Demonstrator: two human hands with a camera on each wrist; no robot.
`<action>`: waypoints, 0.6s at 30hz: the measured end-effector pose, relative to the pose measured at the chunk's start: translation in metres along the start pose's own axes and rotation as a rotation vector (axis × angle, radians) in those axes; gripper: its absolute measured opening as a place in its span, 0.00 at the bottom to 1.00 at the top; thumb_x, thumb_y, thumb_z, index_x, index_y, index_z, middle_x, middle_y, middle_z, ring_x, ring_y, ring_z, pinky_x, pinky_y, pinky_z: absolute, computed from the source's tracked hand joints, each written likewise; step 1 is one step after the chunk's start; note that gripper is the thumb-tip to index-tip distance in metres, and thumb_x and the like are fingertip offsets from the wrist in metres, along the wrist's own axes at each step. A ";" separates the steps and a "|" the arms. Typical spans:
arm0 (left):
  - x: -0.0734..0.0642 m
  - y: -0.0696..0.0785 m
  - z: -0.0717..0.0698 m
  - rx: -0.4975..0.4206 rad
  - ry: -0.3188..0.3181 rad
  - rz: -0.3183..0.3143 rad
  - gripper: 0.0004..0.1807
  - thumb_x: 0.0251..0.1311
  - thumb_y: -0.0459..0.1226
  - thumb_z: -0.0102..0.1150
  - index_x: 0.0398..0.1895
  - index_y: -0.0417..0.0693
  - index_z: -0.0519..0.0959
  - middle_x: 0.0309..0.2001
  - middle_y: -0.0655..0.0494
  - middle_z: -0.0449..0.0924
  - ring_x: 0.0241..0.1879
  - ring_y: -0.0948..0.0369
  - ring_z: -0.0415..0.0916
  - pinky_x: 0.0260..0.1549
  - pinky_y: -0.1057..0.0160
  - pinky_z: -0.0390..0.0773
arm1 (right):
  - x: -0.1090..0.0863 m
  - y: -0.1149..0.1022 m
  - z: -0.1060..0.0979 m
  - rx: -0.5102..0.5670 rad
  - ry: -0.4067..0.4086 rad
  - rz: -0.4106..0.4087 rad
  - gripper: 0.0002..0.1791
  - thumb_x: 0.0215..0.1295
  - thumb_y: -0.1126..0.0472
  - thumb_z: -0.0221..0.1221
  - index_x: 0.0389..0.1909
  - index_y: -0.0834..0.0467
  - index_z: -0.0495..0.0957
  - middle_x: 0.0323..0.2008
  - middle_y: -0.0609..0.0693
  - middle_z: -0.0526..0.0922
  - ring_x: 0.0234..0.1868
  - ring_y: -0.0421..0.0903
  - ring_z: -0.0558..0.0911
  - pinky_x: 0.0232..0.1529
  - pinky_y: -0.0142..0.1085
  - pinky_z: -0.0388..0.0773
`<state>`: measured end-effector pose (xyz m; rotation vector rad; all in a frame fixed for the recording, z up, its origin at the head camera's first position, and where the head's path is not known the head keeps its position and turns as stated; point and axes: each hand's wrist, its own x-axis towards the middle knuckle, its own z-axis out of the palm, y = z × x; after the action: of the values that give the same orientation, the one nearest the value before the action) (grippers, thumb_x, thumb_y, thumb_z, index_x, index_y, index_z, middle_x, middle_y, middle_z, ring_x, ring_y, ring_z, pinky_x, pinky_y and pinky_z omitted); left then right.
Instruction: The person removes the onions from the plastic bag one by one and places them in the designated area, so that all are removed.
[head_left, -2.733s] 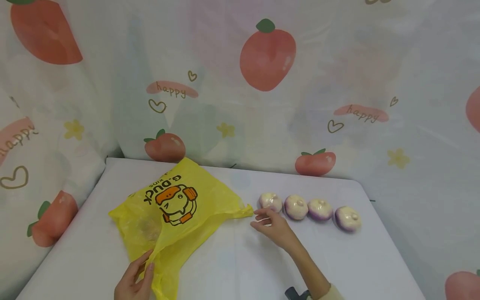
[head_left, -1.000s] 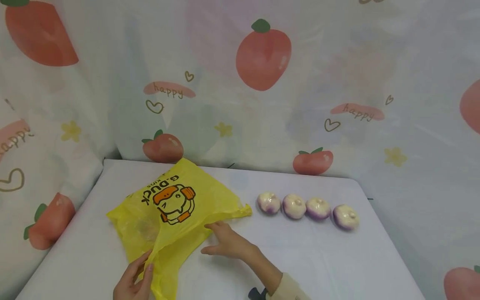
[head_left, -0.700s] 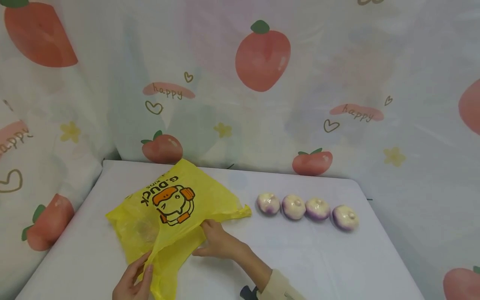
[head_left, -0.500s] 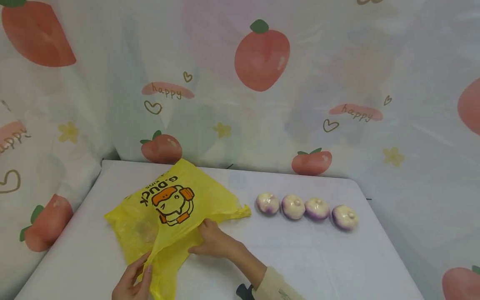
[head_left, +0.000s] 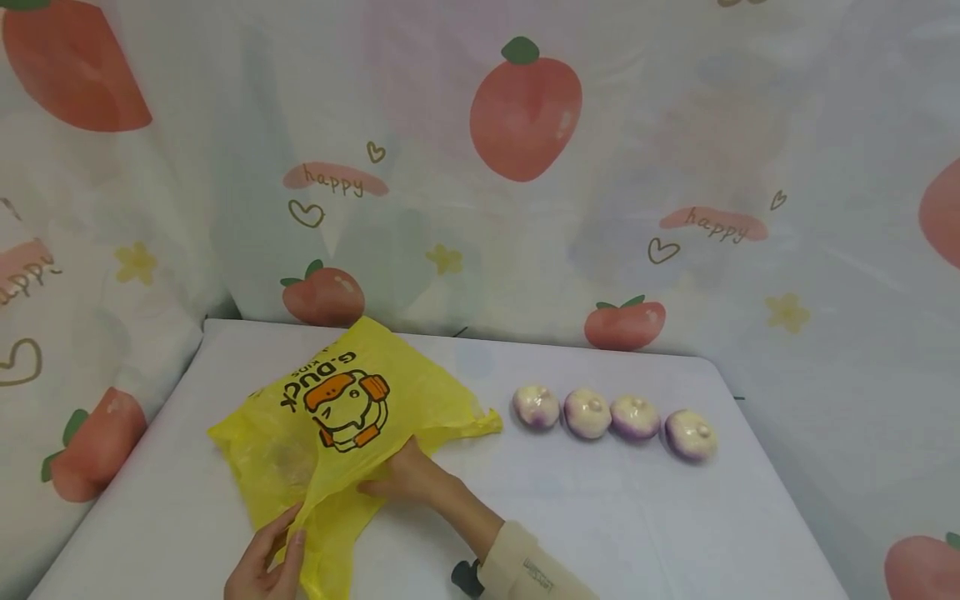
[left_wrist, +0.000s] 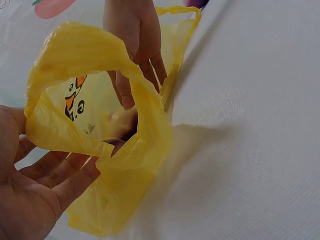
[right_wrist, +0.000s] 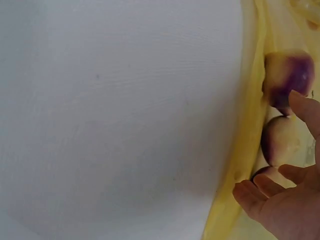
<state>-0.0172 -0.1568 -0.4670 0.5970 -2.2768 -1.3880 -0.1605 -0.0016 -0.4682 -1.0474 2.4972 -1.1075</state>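
Note:
A yellow plastic bag [head_left: 375, 358] with a printed duck lies on the table's left half, its mouth facing me. My left hand [head_left: 262, 562] pinches the edge of the mouth and keeps it spread. Through that opening goes my right hand [head_left: 408, 475], thumb and fingers apart, its fingertips partly covered by the bag in the head view. The right wrist view has several round cream-and-purple turnips [right_wrist: 290, 77] inside the bag, right by the fingers [right_wrist: 247, 197]. A purple shape [left_wrist: 122, 127] also shows within the mouth in the left wrist view.
Several more glossy turnips [head_left: 587, 414] stand in a row on the white table [head_left: 600, 517], right of the bag. A fruit-printed cloth [head_left: 420, 108] hangs behind and at the sides. A dark device [head_left: 467, 577] sits by the right sleeve [head_left: 532, 567].
My right hand has moved left from beside the turnip row and slid into the bag's mouth. The left hand and the row of turnips stay put.

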 end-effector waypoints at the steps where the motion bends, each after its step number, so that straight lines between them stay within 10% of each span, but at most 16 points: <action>1: 0.000 0.000 0.000 -0.001 -0.001 -0.005 0.13 0.59 0.24 0.57 0.47 0.37 0.81 0.41 0.46 0.80 0.37 0.87 0.65 0.28 0.84 0.72 | 0.002 0.001 0.001 0.003 0.007 -0.005 0.43 0.48 0.63 0.72 0.64 0.50 0.59 0.61 0.45 0.62 0.63 0.40 0.56 0.66 0.40 0.51; 9: 0.000 0.001 0.002 -0.026 -0.017 -0.018 0.14 0.59 0.24 0.58 0.47 0.39 0.81 0.43 0.49 0.80 0.37 0.84 0.68 0.24 0.77 0.76 | 0.022 0.000 0.011 0.058 0.026 -0.132 0.20 0.53 0.60 0.69 0.43 0.48 0.71 0.37 0.37 0.71 0.39 0.30 0.71 0.43 0.21 0.70; 18: 0.000 0.004 -0.002 -0.034 -0.039 -0.042 0.14 0.61 0.26 0.57 0.49 0.40 0.81 0.45 0.50 0.79 0.37 0.84 0.68 0.25 0.75 0.77 | 0.032 -0.006 0.019 0.073 -0.018 -0.164 0.15 0.58 0.58 0.66 0.40 0.49 0.70 0.35 0.37 0.71 0.35 0.28 0.71 0.39 0.19 0.71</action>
<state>-0.0164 -0.1564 -0.4628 0.6152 -2.2781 -1.4670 -0.1718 -0.0368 -0.4747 -1.2537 2.3722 -1.2184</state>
